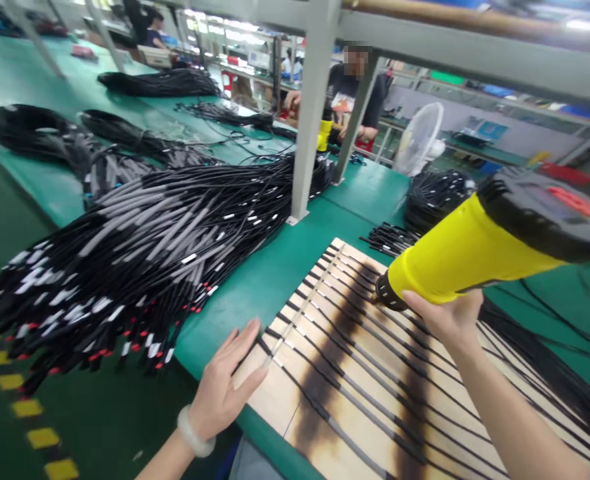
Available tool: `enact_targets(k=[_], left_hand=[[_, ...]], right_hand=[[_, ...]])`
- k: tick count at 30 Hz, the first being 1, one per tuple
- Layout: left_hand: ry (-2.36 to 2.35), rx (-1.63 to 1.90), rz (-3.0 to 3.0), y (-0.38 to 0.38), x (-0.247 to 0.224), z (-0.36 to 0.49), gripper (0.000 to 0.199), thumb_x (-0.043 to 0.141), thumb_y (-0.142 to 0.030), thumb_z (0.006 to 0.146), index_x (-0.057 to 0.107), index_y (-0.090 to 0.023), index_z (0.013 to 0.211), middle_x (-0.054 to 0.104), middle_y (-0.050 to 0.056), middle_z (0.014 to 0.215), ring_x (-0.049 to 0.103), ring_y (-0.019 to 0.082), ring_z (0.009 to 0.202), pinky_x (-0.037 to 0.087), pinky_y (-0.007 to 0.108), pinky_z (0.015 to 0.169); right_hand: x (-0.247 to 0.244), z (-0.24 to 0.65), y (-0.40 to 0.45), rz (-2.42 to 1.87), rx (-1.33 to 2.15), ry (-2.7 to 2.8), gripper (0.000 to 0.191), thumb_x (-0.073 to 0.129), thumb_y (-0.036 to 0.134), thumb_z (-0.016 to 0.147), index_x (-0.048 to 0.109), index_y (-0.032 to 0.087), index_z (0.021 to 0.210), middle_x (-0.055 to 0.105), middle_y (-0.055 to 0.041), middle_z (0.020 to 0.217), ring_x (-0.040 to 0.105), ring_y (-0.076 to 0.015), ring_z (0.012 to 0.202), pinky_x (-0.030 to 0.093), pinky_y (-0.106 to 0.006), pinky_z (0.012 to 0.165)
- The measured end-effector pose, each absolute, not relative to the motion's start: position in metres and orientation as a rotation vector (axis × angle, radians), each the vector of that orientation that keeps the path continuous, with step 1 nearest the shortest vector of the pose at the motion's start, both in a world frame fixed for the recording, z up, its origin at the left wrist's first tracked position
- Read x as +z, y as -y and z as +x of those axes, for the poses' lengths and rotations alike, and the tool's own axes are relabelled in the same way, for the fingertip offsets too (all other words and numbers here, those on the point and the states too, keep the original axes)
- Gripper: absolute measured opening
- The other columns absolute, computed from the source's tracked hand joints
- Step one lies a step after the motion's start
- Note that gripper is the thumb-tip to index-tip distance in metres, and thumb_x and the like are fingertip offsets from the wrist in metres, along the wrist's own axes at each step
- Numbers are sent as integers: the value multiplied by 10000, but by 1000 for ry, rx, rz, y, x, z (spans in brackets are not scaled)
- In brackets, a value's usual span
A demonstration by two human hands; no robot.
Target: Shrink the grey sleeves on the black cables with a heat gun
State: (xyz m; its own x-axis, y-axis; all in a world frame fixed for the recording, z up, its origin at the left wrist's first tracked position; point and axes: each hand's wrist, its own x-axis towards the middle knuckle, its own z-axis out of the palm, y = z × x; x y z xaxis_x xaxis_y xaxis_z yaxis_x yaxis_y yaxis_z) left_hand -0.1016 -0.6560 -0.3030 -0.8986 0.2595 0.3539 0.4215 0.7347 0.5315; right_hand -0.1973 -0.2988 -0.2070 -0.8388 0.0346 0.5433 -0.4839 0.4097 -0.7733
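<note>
**Yellow-and-black plastic heat gun (465,267) held low at 3 o'clock**

The gun is gripped from beneath by the curled right hand (445,320), its nozzle directed at black cables with grey sleeves (369,393), apparently laid parallel for even exposure across a scorched pale wooden board (269,393). The left hand (222,390) is spread open at 7 o'clock, holding nothing, beside the cable ends. A heaped black cable bundle (139,247) lies on a green workbench (269,293) at 9 o'clock. No writing can be read.

Glossy yellow plastic heat gun (469,257), scorched pale wood board (269,393), matt black cables (369,353)
</note>
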Motion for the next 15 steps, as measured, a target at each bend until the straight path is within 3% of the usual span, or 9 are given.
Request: enact_targets(k=[4,7,15], left_hand=[[2646,-840,-558,658,-308,-109,615,465,-424,839,279,-240,1396,424,38,1381,425,236,1242,327,400,1063],[2639,-819,-549,662,-315,-114,600,471,-433,829,298,-292,1386,429,-7,1375,425,243,1238,328,389,1061],[2737,-822,-346,671,-327,-122,531,463,-485,807,411,-350,1318,468,-50,1336,352,301,1268,372,500,994]], right_hand=[[-195,-194,260,253,1373,2031,618,796,368,573,506,226,1100,633,-97,1018,629,-287,905,533,-452,792],[-193,-200,232,176,1372,1895,665,832,266,505,479,194,1064,628,-90,989,638,-261,862,534,-436,785],[-210,-236,214,284,1612,1754,733,822,258,517,390,240,1110,582,-60,1073,606,-233,947,499,-447,860]])
